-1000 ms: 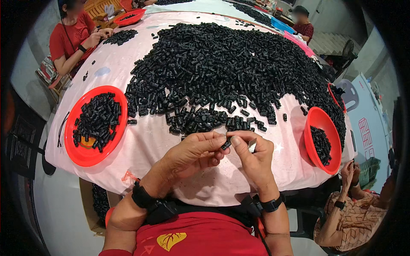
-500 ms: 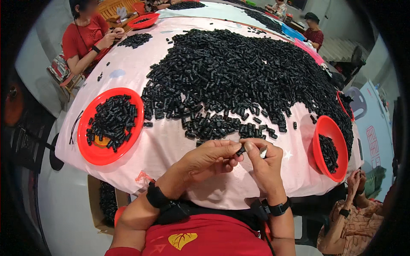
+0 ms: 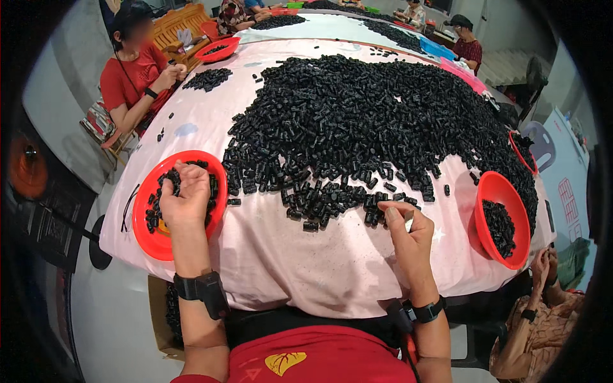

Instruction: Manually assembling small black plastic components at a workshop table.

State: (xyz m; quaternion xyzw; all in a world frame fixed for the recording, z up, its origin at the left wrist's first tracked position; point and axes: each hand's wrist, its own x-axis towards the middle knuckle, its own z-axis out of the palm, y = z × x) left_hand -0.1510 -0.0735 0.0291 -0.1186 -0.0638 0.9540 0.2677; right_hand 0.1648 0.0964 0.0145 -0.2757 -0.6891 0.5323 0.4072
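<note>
My left hand (image 3: 185,195) is over the red plate (image 3: 220,220) at the left, palm turned up, its fingers loosely bent and the thumb apart. Nothing shows in it. Under and around it, small black cylindrical parts (image 3: 153,214) lie on the plate. My right hand (image 3: 412,236) is by the near edge of the big heap of the same black parts (image 3: 357,115). Its fingers are closed around a small white strip (image 3: 408,222), mostly hidden in the hand. The thumb and forefinger tips come close to parts at the heap's edge; whether they touch one I cannot tell.
A red bowl (image 3: 480,223) with black parts stands at the right on the pink tablecloth (image 3: 306,268). A cardboard box (image 3: 158,306) is below the table's left edge. Co-workers sit around: one in red (image 3: 128,83) far left, another (image 3: 536,319) near right.
My hands were together over the near cloth, a small black part between them. Now they are apart: the left has moved left over the plate, the right slightly right, still with the white strip.
</note>
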